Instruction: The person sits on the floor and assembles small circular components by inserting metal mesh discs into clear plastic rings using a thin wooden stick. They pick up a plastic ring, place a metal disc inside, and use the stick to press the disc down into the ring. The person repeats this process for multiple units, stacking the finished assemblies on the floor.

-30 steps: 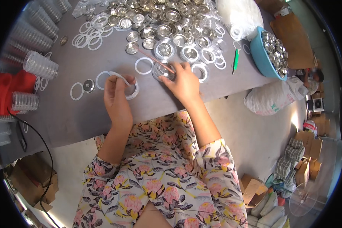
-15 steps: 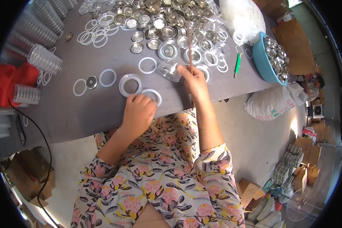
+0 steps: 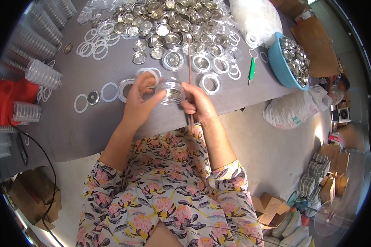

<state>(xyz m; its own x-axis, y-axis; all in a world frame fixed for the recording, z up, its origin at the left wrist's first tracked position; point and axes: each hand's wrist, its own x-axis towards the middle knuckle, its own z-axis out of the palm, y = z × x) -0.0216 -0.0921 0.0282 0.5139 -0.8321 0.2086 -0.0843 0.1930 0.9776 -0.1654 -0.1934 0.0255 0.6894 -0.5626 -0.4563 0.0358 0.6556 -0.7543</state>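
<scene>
My right hand [image 3: 200,103] is closed on a short stack of clear round plastic cases [image 3: 171,92], tilted above the near part of the table. Beside its fingers runs a thin brown stick [image 3: 190,68]; I cannot tell whether it is gripped too. My left hand [image 3: 137,103] has a white ring [image 3: 142,80], smeared by motion, at its fingertips, while its thumb reaches the stack's left edge. Behind the left hand lies a clear round case [image 3: 124,90], partly hidden. To the left are two white rings [image 3: 109,92] and a silver metal cap [image 3: 93,98].
A heap of silver metal caps [image 3: 173,20] covers the far middle, with white rings [image 3: 99,43] left of it. Stacked clear cases [image 3: 43,74] and a red object [image 3: 12,96] stand left. A green-handled tool [image 3: 252,70] and a blue basin [image 3: 276,66] are right.
My left hand has lifted a white ring off the table and moved up toward the clear stack. My right hand has brought the stack left and lower, toward the left hand.
</scene>
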